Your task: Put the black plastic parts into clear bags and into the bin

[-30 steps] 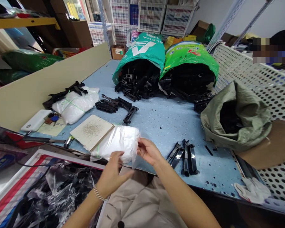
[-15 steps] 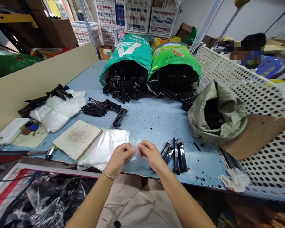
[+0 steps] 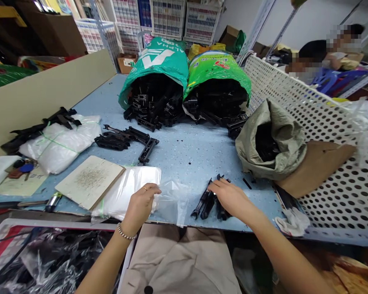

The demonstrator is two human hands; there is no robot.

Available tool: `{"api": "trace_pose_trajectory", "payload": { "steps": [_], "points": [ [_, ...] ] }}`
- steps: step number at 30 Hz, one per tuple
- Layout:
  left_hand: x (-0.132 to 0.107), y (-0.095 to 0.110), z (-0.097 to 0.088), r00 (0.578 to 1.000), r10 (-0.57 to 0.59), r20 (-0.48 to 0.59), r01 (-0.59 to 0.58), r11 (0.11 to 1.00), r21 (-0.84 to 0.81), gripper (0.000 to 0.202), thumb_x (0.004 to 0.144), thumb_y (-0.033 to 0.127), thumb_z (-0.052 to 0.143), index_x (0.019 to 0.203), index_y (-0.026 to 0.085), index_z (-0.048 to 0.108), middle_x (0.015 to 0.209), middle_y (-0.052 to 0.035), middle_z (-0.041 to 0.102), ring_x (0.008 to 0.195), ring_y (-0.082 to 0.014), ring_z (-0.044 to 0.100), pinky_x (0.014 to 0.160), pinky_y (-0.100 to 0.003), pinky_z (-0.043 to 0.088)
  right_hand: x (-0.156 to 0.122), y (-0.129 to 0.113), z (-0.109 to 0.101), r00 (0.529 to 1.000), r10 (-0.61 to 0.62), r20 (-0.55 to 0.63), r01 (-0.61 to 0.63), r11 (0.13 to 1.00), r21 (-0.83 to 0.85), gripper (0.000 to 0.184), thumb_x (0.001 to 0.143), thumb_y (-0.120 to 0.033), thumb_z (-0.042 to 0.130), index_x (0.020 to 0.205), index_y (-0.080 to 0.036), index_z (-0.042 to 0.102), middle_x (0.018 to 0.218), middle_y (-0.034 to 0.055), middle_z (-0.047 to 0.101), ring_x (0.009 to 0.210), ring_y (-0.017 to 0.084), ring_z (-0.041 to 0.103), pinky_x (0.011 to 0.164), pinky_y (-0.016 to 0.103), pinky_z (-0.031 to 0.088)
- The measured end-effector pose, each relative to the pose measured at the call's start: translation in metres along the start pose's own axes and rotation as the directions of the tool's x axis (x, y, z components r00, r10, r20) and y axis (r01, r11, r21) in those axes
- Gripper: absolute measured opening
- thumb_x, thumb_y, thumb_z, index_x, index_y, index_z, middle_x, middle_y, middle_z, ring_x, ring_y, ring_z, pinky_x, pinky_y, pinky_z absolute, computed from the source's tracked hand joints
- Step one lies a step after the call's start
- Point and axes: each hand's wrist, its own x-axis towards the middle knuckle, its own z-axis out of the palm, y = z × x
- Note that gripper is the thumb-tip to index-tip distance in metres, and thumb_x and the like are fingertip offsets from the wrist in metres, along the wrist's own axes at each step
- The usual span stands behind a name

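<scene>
My left hand [image 3: 143, 201] is closed on the edge of a clear plastic bag [image 3: 175, 200], which hangs out to the right over the blue table. Beside that hand lies a stack of clear plastic bags [image 3: 135, 185], partly under a square board [image 3: 90, 179]. At the right, my right hand [image 3: 230, 198] has its fingers curled over the upper end of the long black plastic parts [image 3: 207, 204]. Several of these lie side by side near the table's front edge; the hand hides some of them.
Behind stand a teal sack [image 3: 159, 61] and a green sack [image 3: 217, 69], both spilling black parts. A grey-green sack [image 3: 272, 139] leans near the perforated white panel [image 3: 325, 122]. More black parts [image 3: 125, 139] and a tied plastic bundle [image 3: 61, 141] lie left. People sit beyond the panel.
My hands have moved apart. The left keeps hold of the clear bag, which now shows spread out, while the right has let go of it and moved right onto the black parts.
</scene>
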Motion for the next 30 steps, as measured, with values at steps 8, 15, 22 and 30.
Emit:
{"api": "trace_pose_trajectory", "payload": {
  "steps": [8,15,22,30],
  "points": [
    [0.024,0.008,-0.008,0.95,-0.101,-0.295,0.15,0.977,0.15,0.032,0.088,0.024,0.048,0.117,0.016,0.059,0.115,-0.0113,0.061,0.064,-0.0135,0.06,0.07,-0.032,0.054,-0.021,-0.046,0.044,0.971,0.237,0.013,-0.231,0.954,-0.191,0.027,0.095,-0.041,0.041,0.109,-0.025,0.058,0.097,0.0117,0.064,0.089,0.028,0.065,0.067,0.032,0.046],
    [0.033,0.013,0.011,0.986,0.069,-0.15,-0.033,0.973,0.227,0.039,0.088,0.02,0.045,0.126,0.018,0.053,0.126,-0.0137,0.056,0.087,-0.0201,0.065,0.084,-0.036,0.053,0.001,-0.012,0.044,0.915,0.401,-0.034,-0.355,0.845,0.401,0.011,0.089,-0.021,0.049,0.099,-0.02,0.052,0.084,0.0039,0.064,0.08,0.02,0.062,0.072,0.03,0.045],
    [0.031,0.029,0.059,0.996,-0.082,0.036,0.086,0.989,-0.117,0.049,0.081,0.012,0.049,0.129,0.019,0.049,0.125,-0.013,0.053,0.069,-0.0124,0.061,0.073,-0.032,0.056,-0.03,-0.028,0.04,0.943,0.179,0.28,-0.224,-0.282,0.933,0.034,0.08,-0.049,0.063,0.101,-0.022,0.06,0.081,0.0057,0.069,0.068,0.018,0.065,0.052,0.026,0.047],
    [0.018,0.032,0.052,0.985,0.153,0.085,-0.149,0.988,-0.042,0.067,0.083,0.001,0.038,0.146,0.022,0.027,0.147,-0.0171,0.037,0.131,-0.0265,0.046,0.101,-0.042,0.048,-0.035,-0.033,0.072,0.892,0.121,0.435,-0.33,-0.484,0.811,0.034,0.072,-0.034,0.077,0.098,-0.018,0.064,0.082,0.0075,0.071,0.06,0.011,0.064,0.053,0.017,0.05]
  ]
}}
